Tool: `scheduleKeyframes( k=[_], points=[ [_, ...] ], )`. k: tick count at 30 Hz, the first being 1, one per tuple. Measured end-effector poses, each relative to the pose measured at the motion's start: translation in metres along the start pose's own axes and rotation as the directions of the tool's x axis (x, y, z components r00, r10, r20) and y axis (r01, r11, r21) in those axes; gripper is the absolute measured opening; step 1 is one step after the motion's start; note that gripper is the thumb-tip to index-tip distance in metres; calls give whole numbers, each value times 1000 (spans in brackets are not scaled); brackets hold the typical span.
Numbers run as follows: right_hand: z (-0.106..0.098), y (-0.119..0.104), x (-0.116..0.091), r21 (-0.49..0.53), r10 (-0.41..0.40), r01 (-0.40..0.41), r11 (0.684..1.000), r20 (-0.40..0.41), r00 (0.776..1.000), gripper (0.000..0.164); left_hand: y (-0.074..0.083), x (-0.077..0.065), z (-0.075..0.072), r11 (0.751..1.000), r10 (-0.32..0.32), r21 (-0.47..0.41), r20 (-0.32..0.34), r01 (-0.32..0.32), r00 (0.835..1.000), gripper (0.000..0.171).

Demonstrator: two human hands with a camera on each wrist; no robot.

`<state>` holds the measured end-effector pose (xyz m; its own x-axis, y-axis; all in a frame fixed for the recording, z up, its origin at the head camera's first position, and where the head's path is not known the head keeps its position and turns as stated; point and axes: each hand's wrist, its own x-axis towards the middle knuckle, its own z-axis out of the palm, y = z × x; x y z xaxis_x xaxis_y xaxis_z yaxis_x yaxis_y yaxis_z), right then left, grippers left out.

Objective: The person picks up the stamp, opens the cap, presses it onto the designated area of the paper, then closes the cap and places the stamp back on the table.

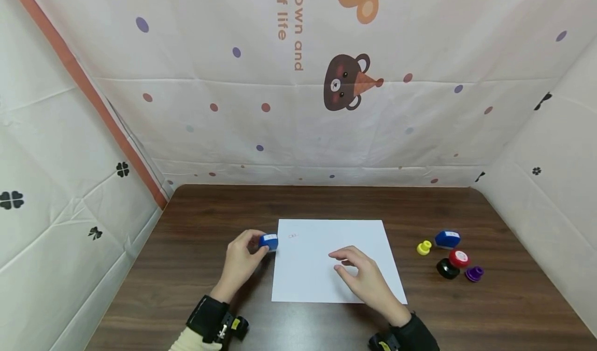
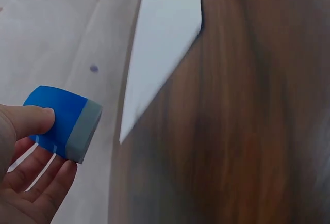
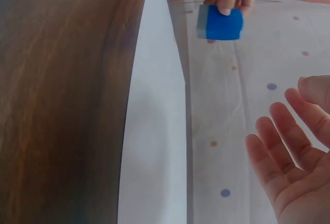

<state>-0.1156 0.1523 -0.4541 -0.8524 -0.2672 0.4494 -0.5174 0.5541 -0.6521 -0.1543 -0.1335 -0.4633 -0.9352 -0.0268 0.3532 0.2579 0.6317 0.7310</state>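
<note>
My left hand (image 1: pixel 241 262) holds a blue stamp (image 1: pixel 268 241) with a grey base, just off the left edge of a white sheet of paper (image 1: pixel 322 281). In the left wrist view, the thumb lies on one side of the stamp (image 2: pixel 62 115) and the other fingers are behind and below it. My right hand (image 1: pixel 364 278) hovers over the paper with its fingers spread and holds nothing. In the right wrist view, its fingers (image 3: pixel 289 141) are relaxed and apart. A faint small reddish mark (image 1: pixel 292 235) shows near the paper's upper left corner.
On the brown wooden table (image 1: pixel 224 206), right of the paper, are a small yellow piece (image 1: pixel 424 247), a blue block (image 1: pixel 448 239) with a white label, a red round piece (image 1: pixel 459 258) against a black round piece (image 1: pixel 448 269), and a purple piece (image 1: pixel 474 274). Patterned white cloth (image 1: pixel 196 102) surrounds the table.
</note>
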Motion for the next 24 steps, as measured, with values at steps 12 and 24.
scheduleKeyframes(
  k=[12, 24],
  points=[
    [-13, 7, -1, -105, -1, -1, 995, -25, 1000, 30, -35, 39, -13, 997, -62, 55, -6, 62, 998, 23],
    [-28, 16, -3, -220, -19, 6, 975, -59, 998, 29, -55, 55, -12, 979, -166, 121, 30, 161, 986, 25]
  ],
)
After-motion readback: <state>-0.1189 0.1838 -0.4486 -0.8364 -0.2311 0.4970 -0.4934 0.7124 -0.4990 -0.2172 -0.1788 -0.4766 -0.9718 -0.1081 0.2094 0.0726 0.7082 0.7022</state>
